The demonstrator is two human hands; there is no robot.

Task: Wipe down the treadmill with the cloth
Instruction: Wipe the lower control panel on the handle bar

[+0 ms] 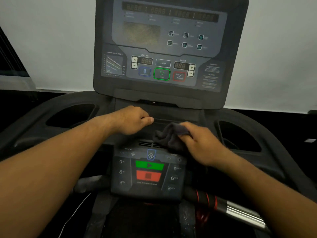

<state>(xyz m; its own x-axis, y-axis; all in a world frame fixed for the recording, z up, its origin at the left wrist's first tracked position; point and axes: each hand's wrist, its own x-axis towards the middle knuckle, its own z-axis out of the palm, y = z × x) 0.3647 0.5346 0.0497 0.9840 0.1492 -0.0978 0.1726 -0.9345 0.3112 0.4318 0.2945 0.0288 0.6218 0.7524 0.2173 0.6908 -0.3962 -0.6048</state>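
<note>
Dark cloth (169,137) — soft, light, bunched — sits on the treadmill (245,134) ledge above the vent, pinched by the right hand (199,143); best gripped wadded. Left hand (132,120) — fingers curled, empty — rests alongside.

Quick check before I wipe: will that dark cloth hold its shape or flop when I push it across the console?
Probably floppy: the cloth hangs in bunched folds from the right hand. It looks light, held by a fingertip pinch. It will likely crumple rather than slide flat over the vent slots.
</note>
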